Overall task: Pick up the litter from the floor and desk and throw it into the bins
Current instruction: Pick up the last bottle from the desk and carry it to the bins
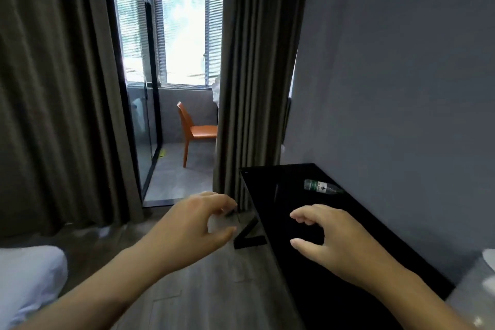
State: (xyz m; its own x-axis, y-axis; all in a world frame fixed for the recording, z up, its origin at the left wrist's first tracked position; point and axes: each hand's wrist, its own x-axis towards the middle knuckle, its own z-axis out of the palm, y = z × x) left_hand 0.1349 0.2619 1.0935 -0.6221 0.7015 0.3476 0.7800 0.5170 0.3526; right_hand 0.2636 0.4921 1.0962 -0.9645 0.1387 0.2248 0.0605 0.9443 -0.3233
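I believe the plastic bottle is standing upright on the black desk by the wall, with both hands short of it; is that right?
Not quite. In the head view the plastic bottle lies on its side, not upright, on the black desk by the wall; the left hand and the right hand are both short of it.

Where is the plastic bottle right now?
Head view, right of centre: the plastic bottle lies on its side near the far end of the black desk, close to the grey wall, beyond the right hand.
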